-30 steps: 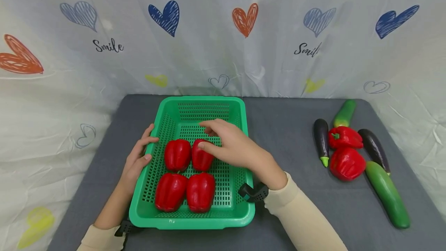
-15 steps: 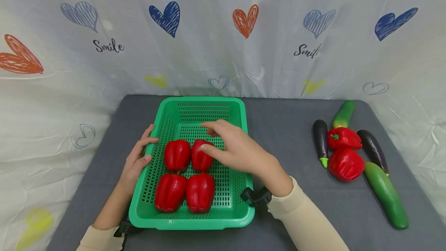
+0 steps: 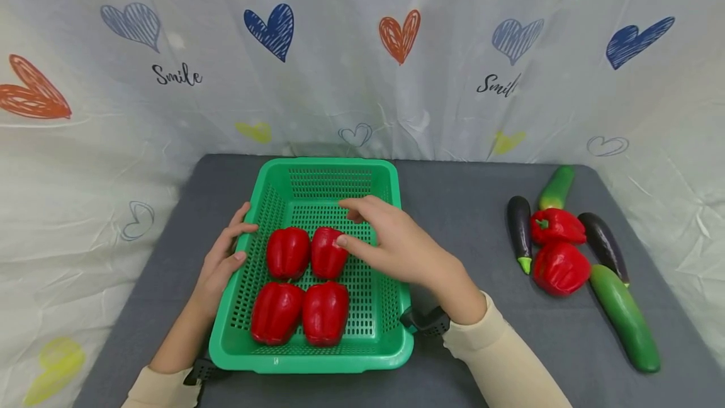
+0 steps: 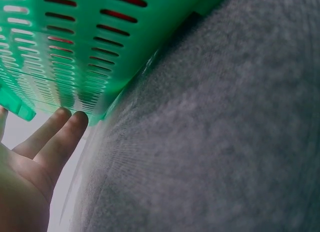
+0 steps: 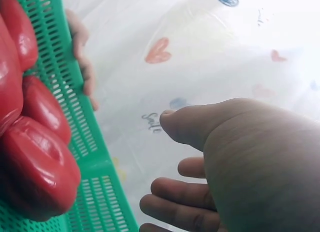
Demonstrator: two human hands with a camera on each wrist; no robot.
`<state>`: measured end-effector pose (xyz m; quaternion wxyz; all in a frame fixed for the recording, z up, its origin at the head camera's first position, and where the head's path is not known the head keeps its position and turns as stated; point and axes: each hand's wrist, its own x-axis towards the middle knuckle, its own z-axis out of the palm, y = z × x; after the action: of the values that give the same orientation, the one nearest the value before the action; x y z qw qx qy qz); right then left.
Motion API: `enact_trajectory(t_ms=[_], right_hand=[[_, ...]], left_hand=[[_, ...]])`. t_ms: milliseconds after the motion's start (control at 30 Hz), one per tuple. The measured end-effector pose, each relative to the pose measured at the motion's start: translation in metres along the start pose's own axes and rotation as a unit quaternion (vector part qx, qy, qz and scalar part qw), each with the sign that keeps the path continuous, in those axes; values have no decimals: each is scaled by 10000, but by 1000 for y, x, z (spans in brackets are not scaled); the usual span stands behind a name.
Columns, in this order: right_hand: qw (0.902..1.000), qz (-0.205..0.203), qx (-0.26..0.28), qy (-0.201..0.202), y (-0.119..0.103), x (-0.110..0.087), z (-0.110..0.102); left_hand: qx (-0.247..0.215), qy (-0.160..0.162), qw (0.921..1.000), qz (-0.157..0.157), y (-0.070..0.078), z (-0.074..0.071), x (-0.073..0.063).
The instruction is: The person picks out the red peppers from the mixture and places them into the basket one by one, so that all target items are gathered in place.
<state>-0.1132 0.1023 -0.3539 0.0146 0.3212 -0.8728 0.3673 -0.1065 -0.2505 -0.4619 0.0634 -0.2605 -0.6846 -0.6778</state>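
A green plastic basket (image 3: 362, 357) with slotted walls stands on the grey cloth. In its left and front part sit several red bell peppers (image 3: 325, 313), also visible in the right wrist view as bell peppers (image 5: 42, 167). My left hand (image 3: 221, 260) rests against the basket's left rim, thumb and fingertips touching it; the left wrist view shows straight fingers (image 4: 62, 137) along the outer wall. Above the basket's right half hovers my right hand (image 3: 396, 241), its fingers relaxed and holding nothing. Its thumb overlaps the back right pepper in the head view; contact does not show.
To the right on the grey table cloth (image 3: 453, 206) lie two more red bell peppers (image 3: 562, 268), two dark eggplants (image 3: 519, 228) and two green cucumber-like vegetables (image 3: 625, 317). A white curtain (image 3: 442, 112) printed with hearts hangs behind the table.
My right hand has drifted slightly to the right above the basket, away from the peppers. The left hand, basket and peppers have stayed in place.
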Motion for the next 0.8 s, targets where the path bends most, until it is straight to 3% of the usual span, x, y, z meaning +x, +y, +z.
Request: enact_trajectory(t_ms=[800], right_hand=[[9980,32,-576,253,15,-30,-14]], left_hand=[[54,-53,10000,-19,1,-1,-1]])
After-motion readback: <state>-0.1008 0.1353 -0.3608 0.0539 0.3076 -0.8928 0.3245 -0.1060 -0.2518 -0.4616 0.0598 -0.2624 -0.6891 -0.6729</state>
